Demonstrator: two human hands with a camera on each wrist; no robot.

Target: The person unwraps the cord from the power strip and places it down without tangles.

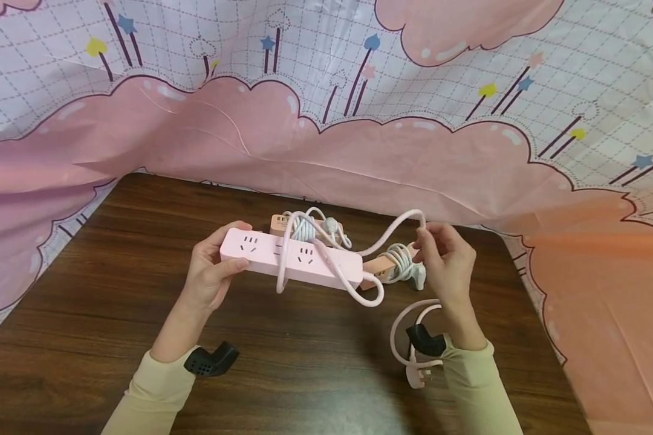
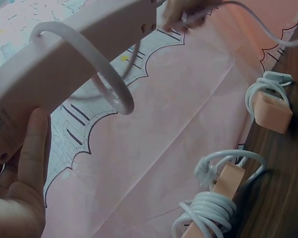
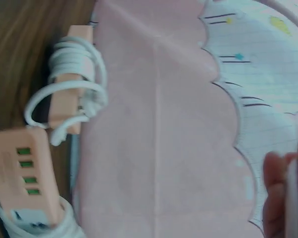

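Note:
A pale pink power strip [image 1: 261, 257] is held up above the table, gripped at its left end by my left hand [image 1: 209, 266], thumb in front and fingers behind. Its pink cord [image 1: 285, 260] loops once around the strip's middle and runs right to my right hand [image 1: 447, 257], which pinches it between thumb and fingertips. Beyond that hand the cord hangs down to a plug [image 1: 415, 377] low on the right. From the left wrist view, the fingers [image 2: 34, 148] support the strip's underside [image 2: 74, 59].
Two orange power strips with white cords wound round them lie behind: one at the back [image 1: 279, 223], one to the right [image 1: 378, 266]. The dark wooden table [image 1: 114, 290] meets a patterned pink curtain [image 1: 332, 157] at its back and sides.

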